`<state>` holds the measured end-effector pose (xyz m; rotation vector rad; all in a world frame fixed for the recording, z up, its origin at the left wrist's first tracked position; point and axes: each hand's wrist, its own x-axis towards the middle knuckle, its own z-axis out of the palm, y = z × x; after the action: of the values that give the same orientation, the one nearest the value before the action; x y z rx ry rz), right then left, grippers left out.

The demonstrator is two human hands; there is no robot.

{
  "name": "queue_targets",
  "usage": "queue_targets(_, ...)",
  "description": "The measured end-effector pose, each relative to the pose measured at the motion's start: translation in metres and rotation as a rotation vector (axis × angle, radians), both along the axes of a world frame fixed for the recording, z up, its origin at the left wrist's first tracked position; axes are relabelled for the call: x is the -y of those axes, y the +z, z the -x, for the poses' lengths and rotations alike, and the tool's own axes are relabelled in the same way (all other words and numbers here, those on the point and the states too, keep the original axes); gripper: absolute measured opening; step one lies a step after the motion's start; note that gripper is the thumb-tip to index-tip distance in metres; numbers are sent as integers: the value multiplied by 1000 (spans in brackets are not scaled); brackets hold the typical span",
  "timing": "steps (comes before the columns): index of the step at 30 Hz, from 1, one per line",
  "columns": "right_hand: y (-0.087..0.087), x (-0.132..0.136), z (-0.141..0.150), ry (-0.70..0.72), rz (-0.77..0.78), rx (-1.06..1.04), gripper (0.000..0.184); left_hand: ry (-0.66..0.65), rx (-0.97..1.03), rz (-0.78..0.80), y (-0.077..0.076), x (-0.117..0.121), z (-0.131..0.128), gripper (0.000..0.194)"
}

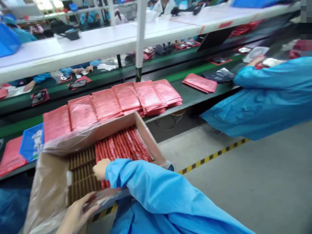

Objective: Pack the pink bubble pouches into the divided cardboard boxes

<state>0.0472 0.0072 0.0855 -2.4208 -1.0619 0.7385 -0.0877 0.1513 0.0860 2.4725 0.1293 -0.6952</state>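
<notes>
A lined cardboard box [151,143] stands in front of me, tilted in view. Red bubble bags [122,144] fill its right part, standing on edge in a tight row. On the left are brown cardboard dividers [81,175] with narrow slots. My right hand [101,169] is inside the box, curled closed against the leftmost red bags; its fingertips are hidden, so what it holds cannot be made out. Over the near wall of the box, my left hand [80,211] grips the edge and its plastic liner, thumb towards me.
Stacks of red bags [106,102] line the bench beyond the box. A blue bin [32,142] with small white pieces sits left. At right, a co-worker in a blue smock [273,94] handles items at the conveyor. Yellow-black tape [212,156] marks the floor.
</notes>
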Motion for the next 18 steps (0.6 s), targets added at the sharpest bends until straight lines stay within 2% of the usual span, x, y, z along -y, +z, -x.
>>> queue_targets(2, 21, 76, 3, -1, -210, 68, 32, 85, 127, 83, 9, 54, -26, 52)
queue_targets(3, 25, 122, 3, -53, -346, 109, 35, 142, 214, 108, 15, 90, -41, 50)
queue_targets(5, 15, 227, 2, -251, -562, 136, 35, 238, 389, 173, 30, 175, -75, 46)
queue_targets(7, -15, 338, -3, -538, -587, 45, 34, 213, 454, 309, 41, 265, -111, 41)
queue_targets(8, -35, 391, -5, -693, -561, -27, 36, 113, 419, 357, 45, 308, -130, 38)
queue_targets(10, -74, 481, -10, -1000, -553, -133, 46, -81, 328, 422, 42, 384, -165, 30)
queue_targets(11, -91, 517, -12, -1131, -602, -177, 51, -114, 273, 462, 37, 415, -182, 26)
queue_targets(13, -115, 566, -17, -1284, -673, -224, 59, -10, 171, 570, 17, 467, -217, 18)
queue_targets(14, -123, 580, -22, -1318, -704, -238, 62, 113, 120, 636, 4, 488, -234, 16)
queue_targets(16, -132, 592, -40, -1335, -755, -268, 67, 307, 57, 709, -27, 523, -269, 18)
queue_targets(18, -138, 595, -70, -1323, -808, -300, 71, 464, 6, 743, -60, 549, -304, 24)
